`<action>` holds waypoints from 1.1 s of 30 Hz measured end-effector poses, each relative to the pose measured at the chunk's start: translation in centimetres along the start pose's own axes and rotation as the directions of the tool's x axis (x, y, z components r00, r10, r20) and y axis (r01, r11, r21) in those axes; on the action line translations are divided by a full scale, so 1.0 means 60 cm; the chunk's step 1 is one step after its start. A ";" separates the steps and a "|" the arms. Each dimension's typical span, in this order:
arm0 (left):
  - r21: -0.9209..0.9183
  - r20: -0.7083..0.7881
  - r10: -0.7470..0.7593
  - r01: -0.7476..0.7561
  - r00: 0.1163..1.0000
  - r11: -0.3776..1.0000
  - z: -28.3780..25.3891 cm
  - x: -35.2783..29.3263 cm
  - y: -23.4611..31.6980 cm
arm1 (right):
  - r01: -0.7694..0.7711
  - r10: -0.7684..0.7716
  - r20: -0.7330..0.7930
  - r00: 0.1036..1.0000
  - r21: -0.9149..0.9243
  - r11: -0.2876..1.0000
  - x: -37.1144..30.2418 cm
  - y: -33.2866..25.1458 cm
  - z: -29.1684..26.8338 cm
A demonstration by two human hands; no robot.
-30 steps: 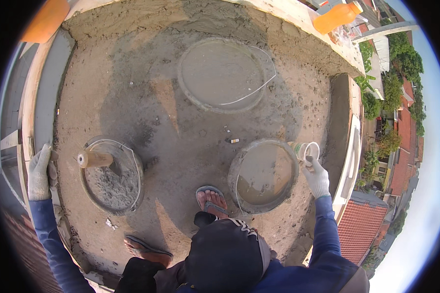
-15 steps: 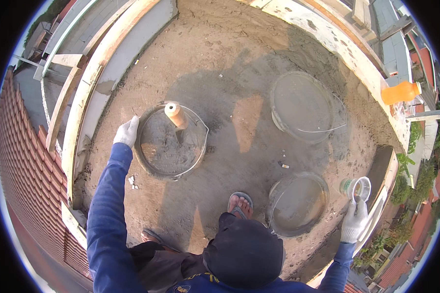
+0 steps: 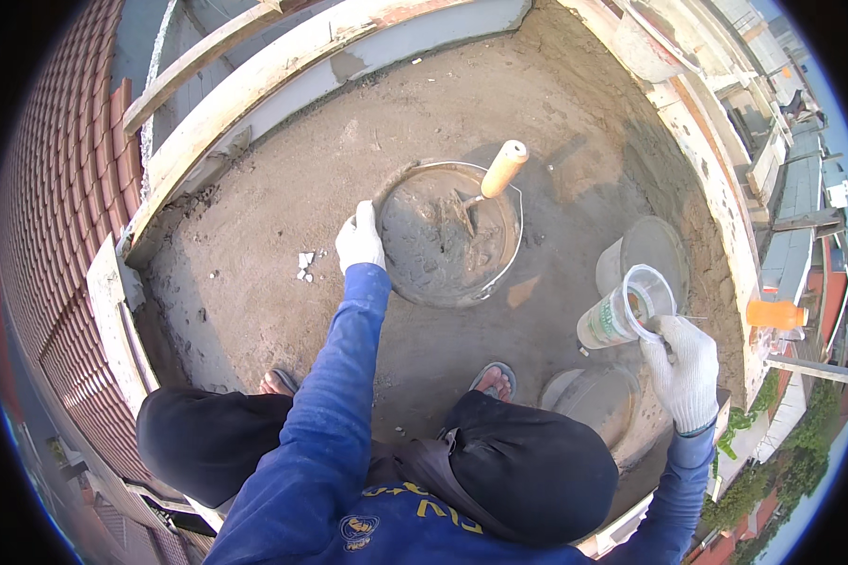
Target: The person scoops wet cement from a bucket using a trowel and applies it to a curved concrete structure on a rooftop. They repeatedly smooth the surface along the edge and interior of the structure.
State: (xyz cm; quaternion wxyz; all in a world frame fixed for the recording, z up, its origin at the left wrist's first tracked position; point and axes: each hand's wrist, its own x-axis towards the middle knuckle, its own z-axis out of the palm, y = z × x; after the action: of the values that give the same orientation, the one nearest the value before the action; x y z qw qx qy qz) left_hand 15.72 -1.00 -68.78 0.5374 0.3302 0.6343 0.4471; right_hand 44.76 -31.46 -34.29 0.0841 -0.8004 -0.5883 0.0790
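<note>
My left hand (image 3: pixel 360 237), in a white knitted glove, is closed on the left rim of a round bucket (image 3: pixel 422 299) holding grey wet mortar. A trowel with a pale wooden handle (image 3: pixel 505 170) stands tilted in that mortar, its blade partly sunk. On the right, my gloved right hand (image 3: pixel 685 375) grips the rim of a clear plastic cup (image 3: pixel 601 323) with green print on its side. The cup is tipped with its mouth toward upper right, held above the floor. What lies inside it is hard to make out.
Two more buckets stand at right, a farther bucket (image 3: pixel 610 273) and a nearer bucket (image 3: pixel 558 388) partly behind my knee. An orange bottle (image 3: pixel 775 314) sits on the right wall ledge. White fragments (image 3: pixel 304 265) lie on the floor. Boarded low walls (image 3: pixel 207 118) surround the area.
My view has turned and dropped lower, with my knees bent. My right hand has raised the cup and brought it inward. My left hand remains at the mortar bucket's rim.
</note>
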 end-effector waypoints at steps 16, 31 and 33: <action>-0.435 -0.152 -0.226 0.140 0.962 0.890 -0.007 -0.177 -0.036 | 0.565 -0.505 0.279 0.817 -0.208 0.798 0.261 -0.167 0.146; -0.354 -0.177 -0.217 0.143 0.960 0.924 -0.016 -0.170 -0.049 | 0.041 -0.037 0.062 0.997 -0.061 0.997 0.179 -0.060 0.116; -0.346 -0.179 -0.207 0.135 0.962 0.929 -0.009 -0.173 -0.042 | -0.091 0.092 -0.025 0.995 0.023 0.996 0.157 -0.010 0.148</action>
State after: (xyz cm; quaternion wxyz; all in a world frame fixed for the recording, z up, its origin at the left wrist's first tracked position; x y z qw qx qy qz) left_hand 17.45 -11.40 -67.08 0.5514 0.1290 0.6306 0.5307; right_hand 44.97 -21.88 -43.07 0.0969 -0.8264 -0.5490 0.0789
